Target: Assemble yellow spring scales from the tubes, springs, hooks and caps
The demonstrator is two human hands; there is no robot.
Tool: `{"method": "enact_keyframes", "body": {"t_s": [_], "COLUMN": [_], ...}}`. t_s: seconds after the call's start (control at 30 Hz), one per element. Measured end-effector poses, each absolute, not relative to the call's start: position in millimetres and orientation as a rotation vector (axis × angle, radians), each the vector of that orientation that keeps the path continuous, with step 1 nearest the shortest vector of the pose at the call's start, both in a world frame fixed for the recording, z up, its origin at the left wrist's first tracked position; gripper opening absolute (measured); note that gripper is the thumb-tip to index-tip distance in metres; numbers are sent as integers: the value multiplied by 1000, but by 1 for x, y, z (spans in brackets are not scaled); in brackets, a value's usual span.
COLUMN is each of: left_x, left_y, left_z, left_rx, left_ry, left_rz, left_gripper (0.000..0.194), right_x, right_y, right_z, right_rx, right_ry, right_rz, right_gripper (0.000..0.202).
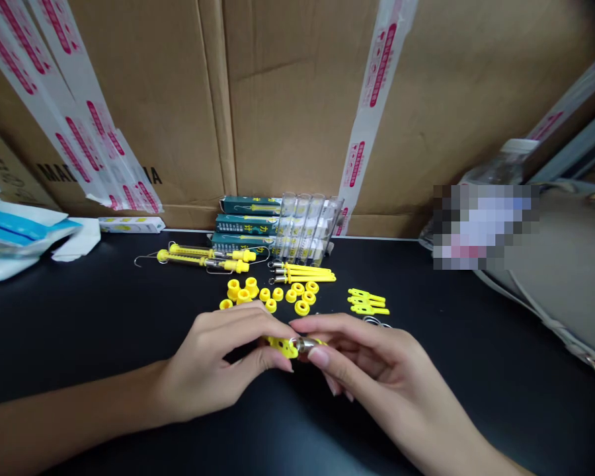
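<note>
My left hand (233, 354) pinches a flat yellow plastic piece with holes (283, 346) between thumb and fingers. In my right hand (371, 377), thumb and forefinger close on a silvery metal spring (306, 344), with a bit of yellow showing at its far end. The spring's looped end meets the holed end of the yellow piece; whether it is hooked through I cannot tell. Just beyond my hands lie several yellow ring-shaped caps (302, 308). Similar flat yellow pieces (369, 302) lie above my right hand, near some wire rings or hooks (375, 321), partly hidden.
Farther back are two assembled spring scales (205, 259), yellow strips with springs (307, 272), green boxes (245, 225) and clear tubes (302, 228). A cardboard box (297, 99) walls the black table (104, 317). A bottle (496, 172) and grey bag (560, 264) stand right; a blue-white packet (20, 231) lies left.
</note>
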State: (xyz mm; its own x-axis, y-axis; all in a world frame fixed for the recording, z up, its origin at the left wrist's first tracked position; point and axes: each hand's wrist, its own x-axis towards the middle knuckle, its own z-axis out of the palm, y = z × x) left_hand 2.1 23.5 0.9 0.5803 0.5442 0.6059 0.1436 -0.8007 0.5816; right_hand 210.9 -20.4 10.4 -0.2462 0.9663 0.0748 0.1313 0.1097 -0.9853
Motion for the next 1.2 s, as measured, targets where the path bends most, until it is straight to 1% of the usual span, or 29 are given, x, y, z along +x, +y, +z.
{"method": "enact_keyframes", "body": {"t_s": [0.17,0.3,0.4,0.6,0.77,0.83,0.97,1.07,1.2], "left_x": [4,6,6,6,5,5,6,7,6], "left_y": [23,22,22,23,18,16,15,14,13], "left_z": [2,4,3,-5,-5,-6,-7,-8,-7], "left_rx": [2295,2301,2312,2327,2357,2382,2428,2478,2523], "left_ry": [552,538,554,615,669,701,773,863,905], "left_rz": [1162,1139,1149,1185,1140,1138,1177,1221,1220], "left_gripper": [11,11,10,12,16,18,21,22,21], "right_x": [213,214,214,215,217,217,215,213,211], "right_y": [-22,-23,-23,-25,-23,-22,-24,-26,-28], "right_z": [9,9,8,6,0,-1,1,2,1], "right_rx": [-1104,-1106,-1090,-942,-955,-979,-998,-1004,-1016], "right_ry": [-1657,-1718,-1800,-2026,-2163,-2199,-2279,-2303,-2283], "right_rz": [1141,1053,867,469,203,123,58,108,216], "right_gripper": [19,19,20,27,14,17,26,29,25]}}
